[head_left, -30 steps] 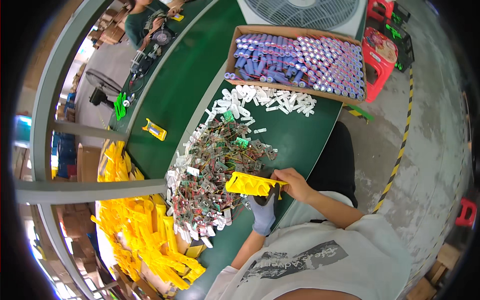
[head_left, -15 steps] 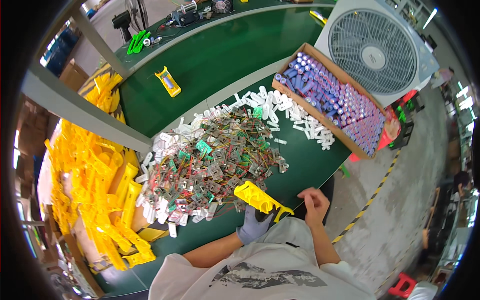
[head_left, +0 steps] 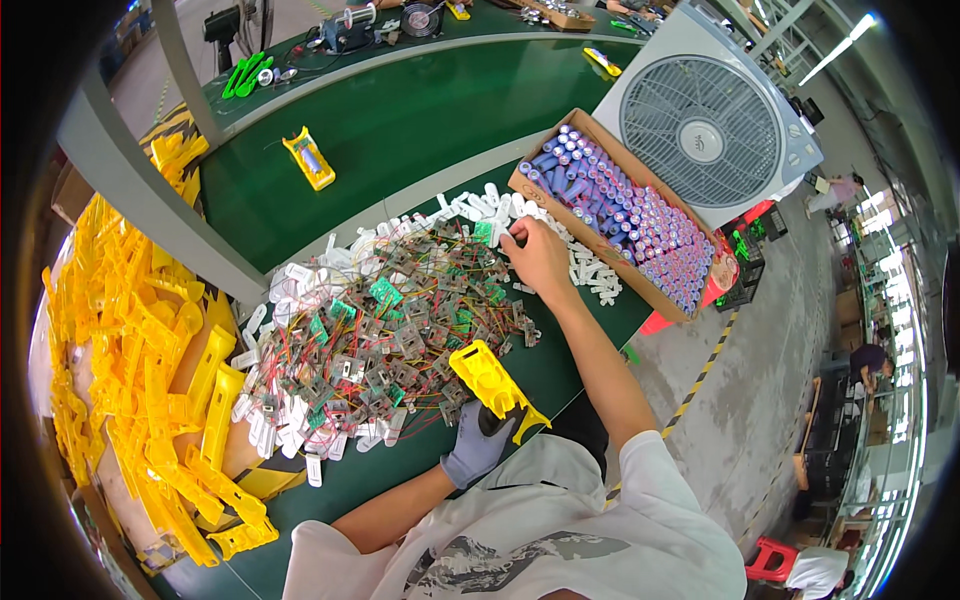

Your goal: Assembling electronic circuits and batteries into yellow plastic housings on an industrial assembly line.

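In my gloved left hand (head_left: 475,445) is a yellow plastic housing (head_left: 487,378), its hollow inner side facing up, close to my body over the table's near edge. My bare right hand (head_left: 538,257) reaches to the far side of the heap. Its finger and thumb are pinched at a small white plastic piece (head_left: 502,236), which the fingers partly cover. Beside those fingertips lies a green circuit board (head_left: 483,232). Between my hands spreads a tangled heap of wired circuit boards with metal parts (head_left: 400,340), with white plastic pieces (head_left: 300,280) around it.
Many yellow housings (head_left: 215,400) are piled at the left, behind a grey post (head_left: 150,190). A cardboard box (head_left: 650,285) of purple battery cells stands at the right, by a box fan (head_left: 705,135). On the green belt (head_left: 400,130) lies a yellow housing with a cell (head_left: 310,160).
My right hand has gone from beside my body out to the white pieces at the far side of the heap. My left hand still holds the yellow housing. The view has shifted slightly.
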### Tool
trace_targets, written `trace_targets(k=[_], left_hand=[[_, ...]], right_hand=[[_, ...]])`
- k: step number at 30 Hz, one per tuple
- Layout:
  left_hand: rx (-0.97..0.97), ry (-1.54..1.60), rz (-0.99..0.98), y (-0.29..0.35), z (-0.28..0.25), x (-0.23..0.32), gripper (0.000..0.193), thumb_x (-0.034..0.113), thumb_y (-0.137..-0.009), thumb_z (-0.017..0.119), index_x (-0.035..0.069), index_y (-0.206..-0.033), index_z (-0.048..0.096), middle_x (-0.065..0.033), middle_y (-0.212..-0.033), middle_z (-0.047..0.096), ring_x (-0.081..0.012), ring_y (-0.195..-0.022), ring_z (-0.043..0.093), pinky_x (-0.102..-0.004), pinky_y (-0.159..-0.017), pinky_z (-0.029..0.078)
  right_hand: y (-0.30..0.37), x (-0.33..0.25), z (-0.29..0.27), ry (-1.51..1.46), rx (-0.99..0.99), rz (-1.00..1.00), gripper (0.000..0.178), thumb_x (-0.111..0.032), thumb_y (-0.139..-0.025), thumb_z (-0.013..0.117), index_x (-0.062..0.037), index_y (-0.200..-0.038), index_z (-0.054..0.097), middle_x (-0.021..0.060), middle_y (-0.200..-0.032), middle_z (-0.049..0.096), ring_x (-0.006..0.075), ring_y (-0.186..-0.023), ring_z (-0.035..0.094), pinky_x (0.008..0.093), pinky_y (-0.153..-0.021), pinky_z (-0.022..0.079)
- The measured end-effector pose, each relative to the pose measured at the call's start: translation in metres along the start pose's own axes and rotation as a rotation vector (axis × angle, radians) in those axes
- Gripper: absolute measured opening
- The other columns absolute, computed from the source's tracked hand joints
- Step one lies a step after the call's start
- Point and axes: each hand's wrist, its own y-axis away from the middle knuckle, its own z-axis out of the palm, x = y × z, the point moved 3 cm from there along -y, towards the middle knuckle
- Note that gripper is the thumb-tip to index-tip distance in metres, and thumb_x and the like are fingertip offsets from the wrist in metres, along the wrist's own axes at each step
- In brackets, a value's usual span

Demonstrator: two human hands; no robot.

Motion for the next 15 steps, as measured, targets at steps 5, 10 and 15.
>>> trace_targets(k=[5, 10, 15], left_hand=[[-0.009, -0.159, 0.045, 0.001, -0.004, -0.003, 0.015, 0.005, -0.082, 0.069, -0.001, -0.092, 0.059, -0.0070, -0.079, 0.064, -0.0109, -0.069, 0.060, -0.0272, -0.061, 0.047], [0.020, -0.057, -0.009, -0.001, 0.008, 0.020, 0.014, 0.004, -0.082, 0.068, -0.001, -0.092, 0.060, -0.0078, -0.081, 0.065, -0.0113, -0.071, 0.061, -0.0274, -0.062, 0.048], [-0.003, -0.019, 0.007, 0.005, -0.003, 0.005, 0.013, -0.001, -0.085, 0.062, -0.002, -0.097, 0.058, -0.0040, -0.079, 0.061, -0.0096, -0.069, 0.058, -0.0250, -0.063, 0.046]], right_hand=[[0.010, 0.003, -0.007, -0.167, -0.023, 0.031, 0.017, -0.021, -0.083, 0.066, -0.0056, -0.089, 0.061, 0.0075, -0.076, 0.068, 0.0219, -0.064, 0.063, 0.0329, -0.061, 0.048], [0.040, 0.016, -0.040, -0.546, 0.147, 0.116, 0.016, -0.015, -0.091, 0.059, -0.0045, -0.103, 0.058, 0.0059, -0.075, 0.066, 0.0095, -0.064, 0.058, 0.0240, -0.060, 0.045], [0.076, 0.027, -0.040, -0.861, 0.124, 0.232, 0.019, -0.014, -0.094, 0.058, -0.0016, -0.106, 0.064, 0.0024, -0.083, 0.064, 0.0063, -0.070, 0.057, 0.0185, -0.058, 0.041]])
